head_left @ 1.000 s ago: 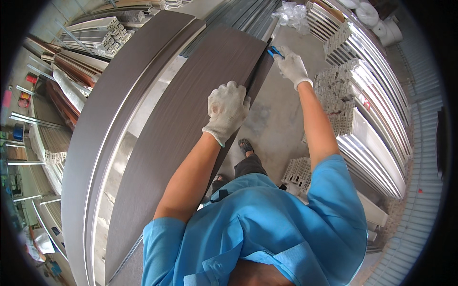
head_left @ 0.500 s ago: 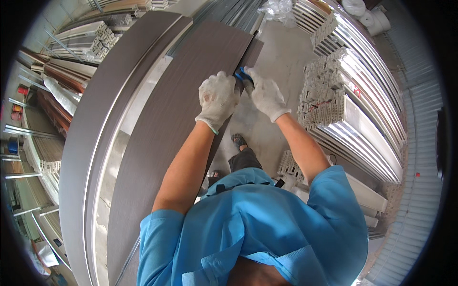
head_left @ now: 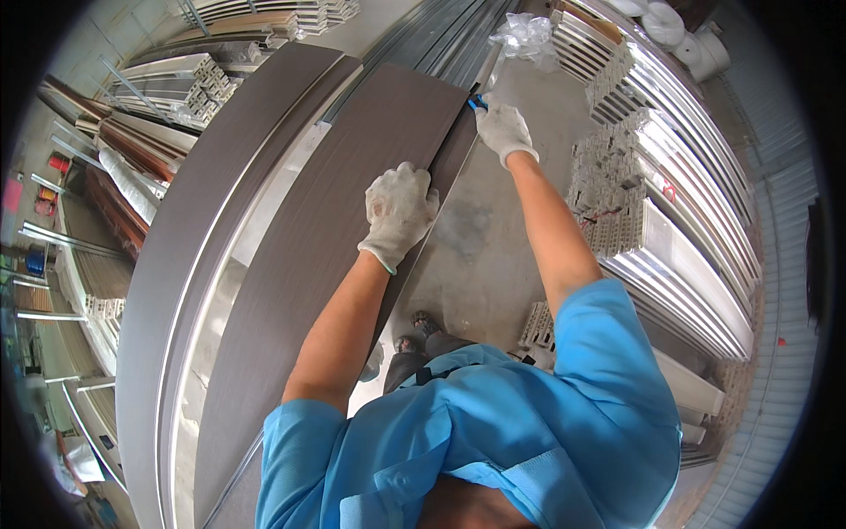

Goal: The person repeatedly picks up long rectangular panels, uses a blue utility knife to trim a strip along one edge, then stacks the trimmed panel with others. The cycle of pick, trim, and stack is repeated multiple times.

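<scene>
A long, dark brown panel [head_left: 326, 203] with a fine wood grain slants away in front of me. My left hand [head_left: 401, 210], in a whitish work glove, is closed at its right edge, fingers curled over the rim. Farther along that edge is my gloved right hand [head_left: 504, 129], closed around a small blue-and-black hand tool [head_left: 477, 103]. The tool's working end lies at the panel's far right corner, mostly hidden by the fingers, so its kind cannot be made out. A dark groove [head_left: 452, 141] runs along the edge between my hands.
Another brown panel [head_left: 225, 176] lies parallel on the left. Grey metal profiles [head_left: 432, 40] stretch beyond the far end. Crumpled clear plastic [head_left: 526, 40] is on the floor. Stacked pale profiles [head_left: 679, 256] stand at right, and loaded racks [head_left: 75, 238] at far left.
My right hand has moved away from my left, to the far end of the panel's edge, with the tool in it. My left hand stays near the same stretch of the edge.
</scene>
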Demonstrator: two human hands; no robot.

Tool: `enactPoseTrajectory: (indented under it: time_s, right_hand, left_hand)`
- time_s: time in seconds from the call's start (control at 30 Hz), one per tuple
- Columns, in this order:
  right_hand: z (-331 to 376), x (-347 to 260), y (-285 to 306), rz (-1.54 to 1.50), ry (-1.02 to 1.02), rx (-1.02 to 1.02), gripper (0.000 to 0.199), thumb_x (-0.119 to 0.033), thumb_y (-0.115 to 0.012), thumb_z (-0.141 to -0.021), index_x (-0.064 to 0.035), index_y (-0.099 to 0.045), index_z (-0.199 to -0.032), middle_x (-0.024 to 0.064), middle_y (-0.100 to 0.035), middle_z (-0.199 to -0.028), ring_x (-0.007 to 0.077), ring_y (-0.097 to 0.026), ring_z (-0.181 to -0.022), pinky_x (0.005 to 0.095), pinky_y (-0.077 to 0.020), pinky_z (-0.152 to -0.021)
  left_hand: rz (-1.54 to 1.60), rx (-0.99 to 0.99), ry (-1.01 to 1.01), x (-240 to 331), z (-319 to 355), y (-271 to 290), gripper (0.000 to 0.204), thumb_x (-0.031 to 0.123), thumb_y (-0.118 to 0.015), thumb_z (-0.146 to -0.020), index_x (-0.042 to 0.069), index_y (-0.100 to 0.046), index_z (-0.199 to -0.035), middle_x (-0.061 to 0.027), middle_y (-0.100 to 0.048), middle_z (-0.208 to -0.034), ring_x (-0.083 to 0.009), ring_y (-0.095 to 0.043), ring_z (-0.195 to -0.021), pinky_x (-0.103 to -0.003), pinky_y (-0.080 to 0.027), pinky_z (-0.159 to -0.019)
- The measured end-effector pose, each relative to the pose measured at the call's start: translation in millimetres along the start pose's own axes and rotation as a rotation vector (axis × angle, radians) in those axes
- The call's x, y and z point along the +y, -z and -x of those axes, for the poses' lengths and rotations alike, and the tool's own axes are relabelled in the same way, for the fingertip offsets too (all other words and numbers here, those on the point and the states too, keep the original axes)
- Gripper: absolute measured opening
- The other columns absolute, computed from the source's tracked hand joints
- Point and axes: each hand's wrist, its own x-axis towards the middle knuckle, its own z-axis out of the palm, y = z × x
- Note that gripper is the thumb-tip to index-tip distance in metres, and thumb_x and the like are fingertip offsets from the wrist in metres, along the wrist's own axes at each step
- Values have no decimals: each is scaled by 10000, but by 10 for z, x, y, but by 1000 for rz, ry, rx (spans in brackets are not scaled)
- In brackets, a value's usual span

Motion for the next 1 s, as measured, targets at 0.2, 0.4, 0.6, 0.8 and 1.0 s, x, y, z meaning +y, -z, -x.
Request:
enactPoseTrajectory:
  time_s: [0.2,0.4,0.6,0.8,1.0]
  right_hand:
    - [1011,-82,-29,-120,239,-91,360,-304,-536,-966,-105,-563,-1266,215,-693,-1039,416,-652,-990,510,-513,-876]
    - [1122,-134,-1,-100,293,-104,353,-306,-537,-964,-139,-563,-1274,213,-698,-1020,409,-660,-972,508,-517,-868]
    - [1137,-194,-60,-47,234,-46,358,-322,-540,-954,-140,-577,-1260,218,-699,-1022,423,-653,-996,510,-511,-893]
    - [1160,-334,-52,-9,105,-64,389,-324,-533,-960,-146,-559,-1305,212,-665,-1172,415,-612,-1125,486,-485,-972]
    - [1118,-389,-28,-58,-8,-154,380,-317,-531,-954,-160,-577,-1297,194,-630,-1261,404,-582,-1186,475,-468,-1003]
  left_hand:
    - [15,83,-12,15,28,-37,246,262,-645,-832,24,-704,-856,-186,-668,-841,-380,-671,-819,-495,-528,-715]
    - [174,-50,39,-79,629,208,212,215,-580,-929,14,-640,-953,-224,-649,-783,-359,-679,-755,-515,-490,-687]
    - [620,-59,304,-397,2425,889,215,169,-568,-967,-28,-655,-962,-79,-599,-673,-140,-553,-581,-295,-414,-539]
    - [846,56,679,-456,3982,1300,195,114,-589,-952,-52,-690,-962,-39,-585,-704,-75,-522,-624,-242,-417,-557]
    - [314,35,473,-434,4286,1348,136,140,-680,-865,16,-710,-912,-84,-604,-739,-181,-566,-657,-324,-434,-601]
